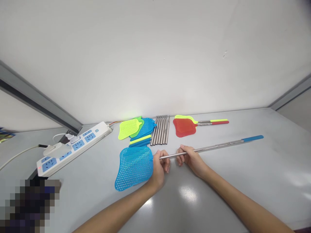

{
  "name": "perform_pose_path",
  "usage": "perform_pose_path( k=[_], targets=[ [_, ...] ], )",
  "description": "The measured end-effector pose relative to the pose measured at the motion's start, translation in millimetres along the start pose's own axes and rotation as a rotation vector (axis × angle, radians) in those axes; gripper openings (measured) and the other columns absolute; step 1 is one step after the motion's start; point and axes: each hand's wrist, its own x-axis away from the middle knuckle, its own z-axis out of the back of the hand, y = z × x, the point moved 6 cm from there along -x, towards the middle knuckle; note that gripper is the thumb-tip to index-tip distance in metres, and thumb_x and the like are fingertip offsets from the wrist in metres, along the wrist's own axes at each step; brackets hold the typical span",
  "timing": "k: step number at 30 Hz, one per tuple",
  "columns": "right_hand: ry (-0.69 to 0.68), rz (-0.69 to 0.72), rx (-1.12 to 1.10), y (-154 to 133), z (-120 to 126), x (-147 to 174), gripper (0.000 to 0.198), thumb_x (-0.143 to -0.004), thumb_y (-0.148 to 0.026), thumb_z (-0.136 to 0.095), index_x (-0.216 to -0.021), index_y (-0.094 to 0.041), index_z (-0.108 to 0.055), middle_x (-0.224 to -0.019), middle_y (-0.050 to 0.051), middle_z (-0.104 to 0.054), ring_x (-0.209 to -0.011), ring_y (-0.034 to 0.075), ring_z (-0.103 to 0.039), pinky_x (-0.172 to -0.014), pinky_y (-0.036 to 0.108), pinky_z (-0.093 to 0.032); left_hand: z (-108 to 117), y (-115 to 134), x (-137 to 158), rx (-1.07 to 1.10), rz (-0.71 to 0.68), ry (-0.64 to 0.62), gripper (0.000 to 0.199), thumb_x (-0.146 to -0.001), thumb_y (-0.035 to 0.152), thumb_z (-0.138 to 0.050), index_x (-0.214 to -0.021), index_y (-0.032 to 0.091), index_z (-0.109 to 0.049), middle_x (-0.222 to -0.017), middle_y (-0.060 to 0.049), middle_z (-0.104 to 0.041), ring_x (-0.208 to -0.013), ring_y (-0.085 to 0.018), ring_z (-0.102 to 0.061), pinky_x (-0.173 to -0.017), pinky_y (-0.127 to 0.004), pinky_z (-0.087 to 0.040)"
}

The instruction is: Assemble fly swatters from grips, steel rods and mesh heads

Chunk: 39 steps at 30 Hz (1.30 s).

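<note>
A blue fly swatter (134, 168) with a long metal telescopic rod and a blue grip (252, 138) is held between both hands over the table. My left hand (159, 168) is closed around the joint where the perforated blue head meets the rod. Further along the rod, my right hand (188, 157) pinches the metal with thumb and fingers. Beyond the hands, several bare metal rods (161, 129) lie side by side. Left of them are loose swatter heads, yellow-green (128, 128) and blue (145, 127), with a yellow grip sleeve (140, 139) and blue sleeves in front.
A red fly swatter (185, 127) and a yellow one (186, 117) lie at the back right, handles pointing right. At the left, a white power strip (75, 149) holds plugs with cables. A pixelated dark area covers the lower left. The wall (155, 64) rises behind the grey table (243, 174).
</note>
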Motion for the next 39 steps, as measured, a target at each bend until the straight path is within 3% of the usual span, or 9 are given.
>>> perform_pose_path(
  k=[7, 17, 39],
  targets=[
    [-0.066, -0.063, 0.041, -0.6, -4.3, 7.8, 0.048, -0.079, -0.034, -0.034, -0.033, -0.019, -0.038, -0.036, 0.003, -0.048, -0.041, 0.014, -0.044, -0.051, 0.029, -0.034, -2.0, -5.3, 3.4, -0.035, 0.040, -0.084, 0.047, -0.081, 0.041, -0.030, -0.040, 0.019, -0.032, -0.031, 0.004, -0.027, -0.031, -0.008, -0.028, -0.036, -0.023, -0.020],
    [-0.134, -0.095, -0.018, 0.1, -13.7, 15.1, 0.049, -0.080, -0.033, -0.027, -0.035, -0.020, -0.040, -0.037, 0.003, -0.048, -0.039, 0.015, -0.047, -0.049, 0.030, -0.035, -7.0, -9.0, 8.7, -0.003, 0.117, -0.168, 0.047, -0.078, 0.041, -0.032, -0.037, 0.019, -0.030, -0.029, 0.004, -0.027, -0.028, -0.007, -0.024, -0.034, -0.023, -0.017],
    [-0.235, -0.224, -0.081, 26.6, -30.9, 26.1, 0.060, -0.082, -0.049, -0.019, -0.036, -0.019, -0.043, -0.035, 0.003, -0.050, -0.036, 0.013, -0.047, -0.050, 0.028, -0.037, -2.8, -15.1, 12.4, -0.124, 0.166, -0.149, 0.050, -0.078, 0.046, -0.030, -0.035, 0.020, -0.030, -0.029, 0.004, -0.024, -0.028, -0.007, -0.022, -0.035, -0.025, -0.013]
  ],
)
